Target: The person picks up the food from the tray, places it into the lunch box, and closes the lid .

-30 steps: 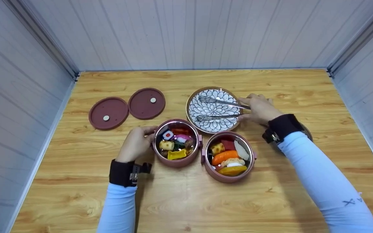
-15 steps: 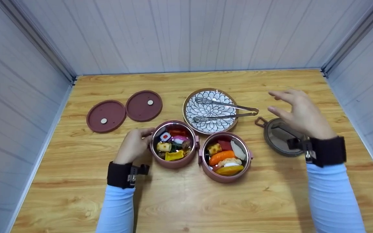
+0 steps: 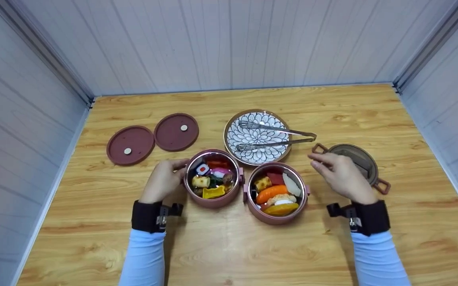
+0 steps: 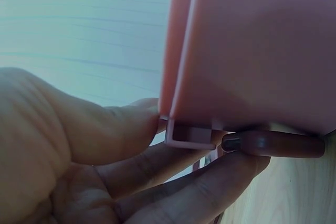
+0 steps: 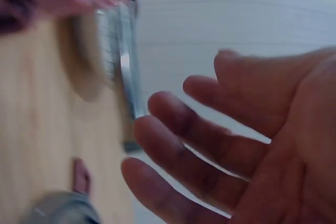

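Note:
My left hand holds the left pink round lunch box at its side clasp. In the left wrist view, the thumb lies at the rim and the fingers curl by the clasp and a reddish-brown flap. Colourful toy food, including sushi, fills this box. The right pink lunch box beside it holds an orange piece and other toy food. My right hand hovers right of that box, holding nothing; in the right wrist view its fingers are loosely bent and spread.
Metal tongs lie spread across a flower-patterned plate behind the boxes. Two dark red round lids lie at the back left. A dark round dish with two loop handles sits just beyond my right hand.
My right hand has let go of the tongs, leaving them on the plate, moved right over the dark dish, then back left and lower. The left hand stays at the left lunch box.

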Demonstrator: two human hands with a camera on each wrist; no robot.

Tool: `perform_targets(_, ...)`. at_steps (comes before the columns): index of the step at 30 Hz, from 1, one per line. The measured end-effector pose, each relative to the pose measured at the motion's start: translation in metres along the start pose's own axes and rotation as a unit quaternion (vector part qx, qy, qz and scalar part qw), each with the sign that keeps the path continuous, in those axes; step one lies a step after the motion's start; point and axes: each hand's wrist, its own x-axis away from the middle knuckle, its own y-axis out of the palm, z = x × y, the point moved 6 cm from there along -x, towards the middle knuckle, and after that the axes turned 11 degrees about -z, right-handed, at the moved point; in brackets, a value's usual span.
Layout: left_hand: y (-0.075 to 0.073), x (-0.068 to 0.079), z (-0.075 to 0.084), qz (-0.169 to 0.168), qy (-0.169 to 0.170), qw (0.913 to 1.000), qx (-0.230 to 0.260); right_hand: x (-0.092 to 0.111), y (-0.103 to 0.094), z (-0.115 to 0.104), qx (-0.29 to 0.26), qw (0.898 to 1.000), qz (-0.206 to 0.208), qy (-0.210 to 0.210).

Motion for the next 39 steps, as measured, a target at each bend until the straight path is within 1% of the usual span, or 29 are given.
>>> perform_targets(4,0.001,0.000,0.000,-0.003,-0.001,1.0000,0.005,-0.003,0.017,0.009,-0.020,0.999,-0.030,0.030)
perform_targets(7,0.001,0.000,0.001,-0.001,0.000,1.0000,0.005,-0.005,0.026,0.011,-0.031,0.998,-0.047,0.041)
perform_targets(13,0.001,0.000,0.001,0.000,0.004,0.9999,0.011,-0.011,0.034,0.009,-0.036,0.998,-0.052,0.030)
perform_targets(19,0.001,-0.001,0.001,-0.002,0.012,0.9999,0.010,-0.015,0.041,0.009,-0.030,0.996,-0.085,0.027)
perform_targets(26,0.000,-0.002,0.000,-0.009,-0.003,0.9999,0.012,-0.016,0.041,0.007,-0.031,0.995,-0.096,0.022)
perform_targets(30,-0.003,0.002,-0.008,-0.016,-0.017,0.9994,0.027,-0.017,0.043,0.007,-0.026,0.994,-0.101,0.023)
perform_targets(33,-0.011,0.006,-0.015,-0.011,-0.033,0.9987,0.035,-0.018,0.045,0.006,-0.024,0.994,-0.102,0.014)
perform_targets(35,-0.021,0.008,-0.020,-0.002,-0.039,0.9987,0.033,-0.018,0.045,0.005,-0.022,0.995,-0.097,0.008)
perform_targets(37,-0.035,0.009,-0.025,0.018,-0.043,0.9987,0.020,-0.018,0.046,0.005,-0.022,0.996,-0.092,0.003)
perform_targets(39,-0.053,0.011,-0.032,0.052,-0.052,0.9973,-0.007,-0.017,0.046,0.005,-0.022,0.996,-0.089,0.003)
